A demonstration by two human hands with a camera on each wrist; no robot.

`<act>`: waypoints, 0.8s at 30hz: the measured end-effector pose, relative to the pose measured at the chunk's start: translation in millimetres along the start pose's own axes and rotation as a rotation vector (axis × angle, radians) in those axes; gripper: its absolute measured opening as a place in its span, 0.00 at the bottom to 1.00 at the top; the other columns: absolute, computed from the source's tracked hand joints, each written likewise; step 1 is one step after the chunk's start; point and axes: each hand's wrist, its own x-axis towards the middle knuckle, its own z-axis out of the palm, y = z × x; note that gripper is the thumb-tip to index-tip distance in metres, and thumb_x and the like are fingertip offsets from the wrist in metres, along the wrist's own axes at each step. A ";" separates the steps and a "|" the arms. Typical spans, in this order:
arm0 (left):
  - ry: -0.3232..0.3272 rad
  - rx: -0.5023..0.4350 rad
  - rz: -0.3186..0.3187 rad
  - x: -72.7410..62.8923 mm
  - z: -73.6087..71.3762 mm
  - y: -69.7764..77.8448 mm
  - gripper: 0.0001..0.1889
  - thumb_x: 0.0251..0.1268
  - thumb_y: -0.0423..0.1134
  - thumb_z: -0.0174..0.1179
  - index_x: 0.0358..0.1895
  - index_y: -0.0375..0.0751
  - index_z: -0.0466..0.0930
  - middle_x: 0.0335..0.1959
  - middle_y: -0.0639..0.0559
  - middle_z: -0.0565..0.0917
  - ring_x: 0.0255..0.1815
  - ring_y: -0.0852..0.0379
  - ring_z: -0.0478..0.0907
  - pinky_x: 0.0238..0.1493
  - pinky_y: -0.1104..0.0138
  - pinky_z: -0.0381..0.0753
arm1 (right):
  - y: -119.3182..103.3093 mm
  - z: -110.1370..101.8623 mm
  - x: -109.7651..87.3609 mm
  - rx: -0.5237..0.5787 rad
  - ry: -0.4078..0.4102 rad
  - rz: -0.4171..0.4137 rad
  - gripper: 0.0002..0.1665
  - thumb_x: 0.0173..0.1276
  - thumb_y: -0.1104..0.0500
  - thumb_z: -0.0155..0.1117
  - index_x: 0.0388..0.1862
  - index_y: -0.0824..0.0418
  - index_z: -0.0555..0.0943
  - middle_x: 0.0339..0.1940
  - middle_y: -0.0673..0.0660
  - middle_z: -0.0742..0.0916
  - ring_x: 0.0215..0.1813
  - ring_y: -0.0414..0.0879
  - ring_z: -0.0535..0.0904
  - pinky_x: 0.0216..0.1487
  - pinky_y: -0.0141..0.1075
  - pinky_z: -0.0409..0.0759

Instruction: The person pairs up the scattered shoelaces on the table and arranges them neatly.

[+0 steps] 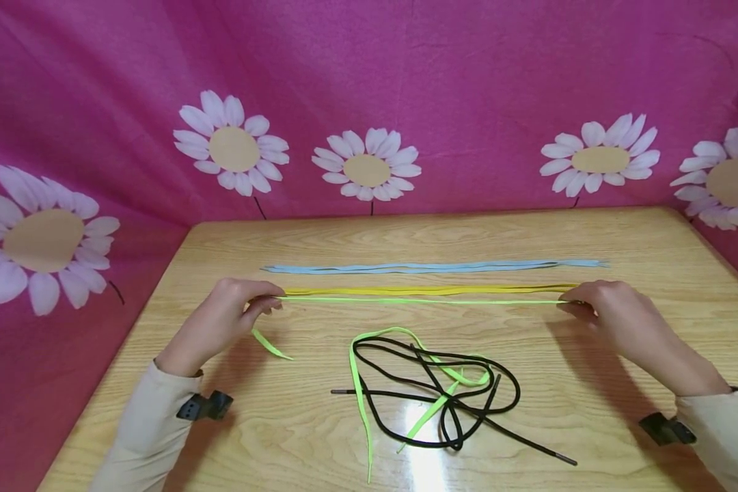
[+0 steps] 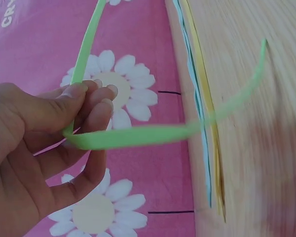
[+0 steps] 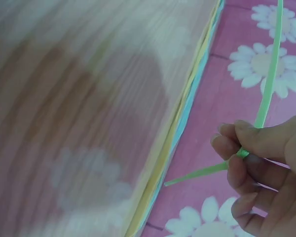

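Note:
A flat neon-green shoelace (image 1: 418,301) is stretched nearly straight between both hands above the table. My left hand (image 1: 221,318) pinches it between thumb and fingers, and a loose tail (image 2: 138,137) hangs off past the fingers. At the other side my right hand (image 1: 633,328) pinches the lace near its end, with a short tip (image 3: 202,172) sticking out. Just behind the stretched lace, a yellow shoelace (image 1: 320,292) lies folded lengthwise. Farther back a light-blue shoelace (image 1: 430,268) is laid out in a similar straight strip.
In front of the hands, a black round shoelace (image 1: 375,393) lies in loose tangled loops on the wooden table (image 1: 283,437). Another neon-green lace (image 1: 427,417) winds through it. A pink cloth (image 1: 467,82) with white daisies hangs behind and beside the table.

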 end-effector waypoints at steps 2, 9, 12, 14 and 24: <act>0.004 0.005 -0.005 -1.3 -0.1 -2.3 0.08 0.57 0.23 0.64 0.37 0.37 0.86 0.33 0.49 0.86 0.29 0.60 0.80 0.32 0.65 0.80 | 5.5 -0.9 -3.6 -0.005 -0.005 0.011 0.11 0.45 0.75 0.75 0.29 0.66 0.85 0.24 0.56 0.85 0.27 0.49 0.80 0.26 0.46 0.77; 0.013 0.020 -0.034 -5.0 -0.6 -10.9 0.07 0.58 0.24 0.64 0.37 0.37 0.86 0.32 0.50 0.86 0.29 0.60 0.80 0.32 0.64 0.80 | 22.3 -2.8 -12.5 -0.029 0.026 0.011 0.11 0.44 0.74 0.75 0.29 0.66 0.86 0.24 0.57 0.86 0.25 0.50 0.80 0.25 0.48 0.78; -0.001 0.010 -0.071 -7.0 -1.0 -14.0 0.07 0.59 0.25 0.64 0.38 0.36 0.86 0.31 0.50 0.86 0.28 0.58 0.81 0.31 0.65 0.80 | 28.2 -3.9 -14.5 -0.033 0.022 0.014 0.10 0.45 0.75 0.74 0.29 0.67 0.86 0.25 0.59 0.86 0.26 0.53 0.81 0.26 0.50 0.78; -0.009 0.001 -0.089 -8.3 -0.6 -17.0 0.06 0.59 0.24 0.63 0.38 0.35 0.86 0.30 0.50 0.86 0.28 0.56 0.81 0.29 0.66 0.79 | 32.6 -4.2 -15.7 -0.043 0.013 0.013 0.10 0.47 0.76 0.72 0.30 0.67 0.85 0.24 0.59 0.86 0.26 0.52 0.81 0.25 0.50 0.78; -0.049 -0.023 -0.168 -12.7 -0.5 -34.9 0.05 0.62 0.26 0.61 0.39 0.33 0.86 0.27 0.48 0.85 0.27 0.54 0.80 0.24 0.68 0.72 | 50.5 -3.0 -21.6 -0.075 -0.018 0.009 0.12 0.48 0.79 0.67 0.32 0.68 0.83 0.22 0.54 0.84 0.23 0.44 0.76 0.23 0.44 0.75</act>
